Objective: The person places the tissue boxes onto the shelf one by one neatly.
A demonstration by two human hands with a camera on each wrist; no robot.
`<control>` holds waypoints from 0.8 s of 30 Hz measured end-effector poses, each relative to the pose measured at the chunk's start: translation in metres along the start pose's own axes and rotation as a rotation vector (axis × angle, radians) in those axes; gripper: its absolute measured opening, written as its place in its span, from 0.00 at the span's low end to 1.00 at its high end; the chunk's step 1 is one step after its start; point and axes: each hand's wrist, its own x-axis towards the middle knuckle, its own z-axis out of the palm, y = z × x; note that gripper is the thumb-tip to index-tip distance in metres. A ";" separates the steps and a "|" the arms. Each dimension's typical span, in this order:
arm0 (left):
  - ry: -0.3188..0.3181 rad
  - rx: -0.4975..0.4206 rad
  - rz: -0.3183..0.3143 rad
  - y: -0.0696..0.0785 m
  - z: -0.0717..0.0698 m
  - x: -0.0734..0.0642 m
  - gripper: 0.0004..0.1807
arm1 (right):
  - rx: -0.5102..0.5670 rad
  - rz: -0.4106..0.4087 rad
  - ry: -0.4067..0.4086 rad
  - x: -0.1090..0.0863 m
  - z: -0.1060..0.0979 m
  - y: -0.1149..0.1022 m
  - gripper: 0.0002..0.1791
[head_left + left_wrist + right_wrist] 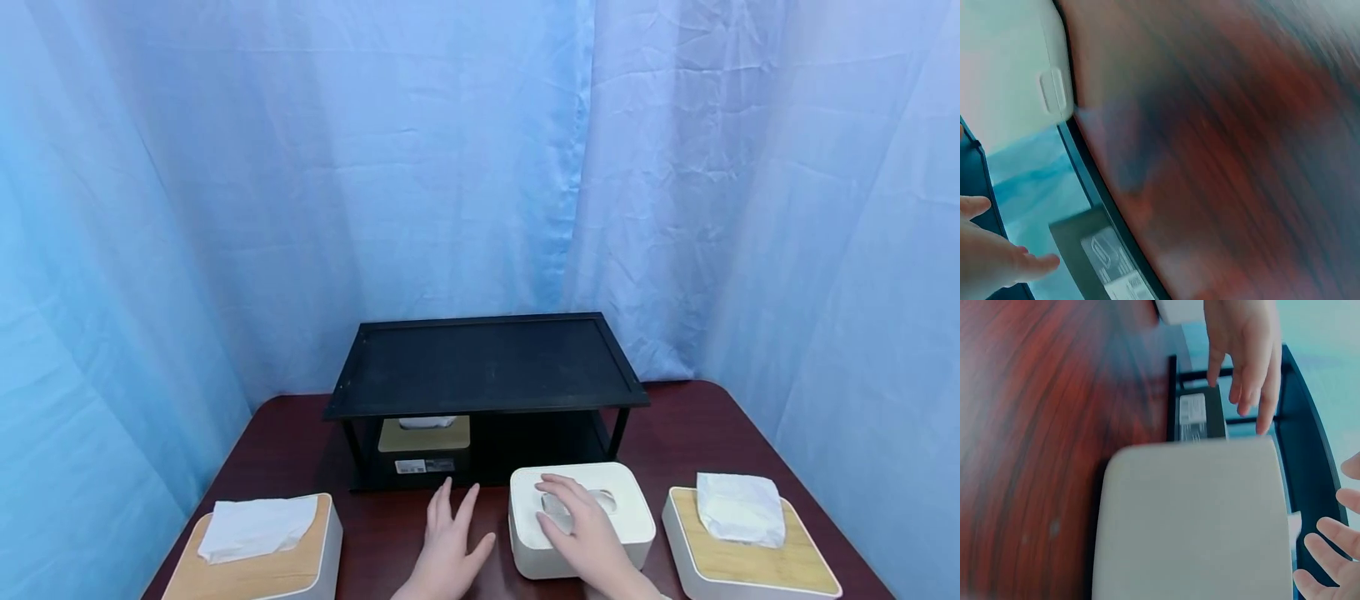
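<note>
Over the white tissue box (626,521) with the nearer right grip (588,533), fingers apart; cannot tell contact. Left of that box with the left grip (445,547), fingers spread.

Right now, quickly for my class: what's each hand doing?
Left hand: open, holding nothing.
Right hand: open, over the white tissue box.

White round-cornered tissue box (625,511), upright
</note>
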 end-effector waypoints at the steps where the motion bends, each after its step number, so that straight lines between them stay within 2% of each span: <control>1: -0.019 -0.014 0.003 0.002 0.002 0.001 0.36 | -0.011 -0.025 0.034 -0.001 -0.003 0.003 0.18; 5: -0.097 -0.041 0.018 0.010 0.013 0.003 0.36 | -0.085 -0.074 0.115 -0.005 -0.018 0.019 0.19; 9: -0.147 -0.057 0.059 0.017 0.023 0.005 0.37 | -0.177 -0.035 0.130 -0.010 -0.033 0.037 0.20; 11: -0.174 -0.078 0.059 0.018 0.027 0.005 0.39 | -0.195 -0.013 0.140 -0.012 -0.039 0.045 0.21; 14: -0.205 -0.116 0.034 0.019 0.033 0.006 0.42 | -0.176 0.060 0.117 -0.014 -0.051 0.056 0.25; 20: -0.239 -0.169 -0.050 0.022 0.039 0.008 0.48 | -0.123 0.282 0.008 -0.018 -0.072 0.067 0.38; 22: -0.242 -0.192 -0.049 0.022 0.040 0.008 0.48 | -0.090 0.331 -0.030 -0.020 -0.074 0.070 0.43; 24: -0.239 -0.201 -0.019 0.021 0.041 0.009 0.48 | -0.057 0.362 -0.072 -0.023 -0.074 0.073 0.48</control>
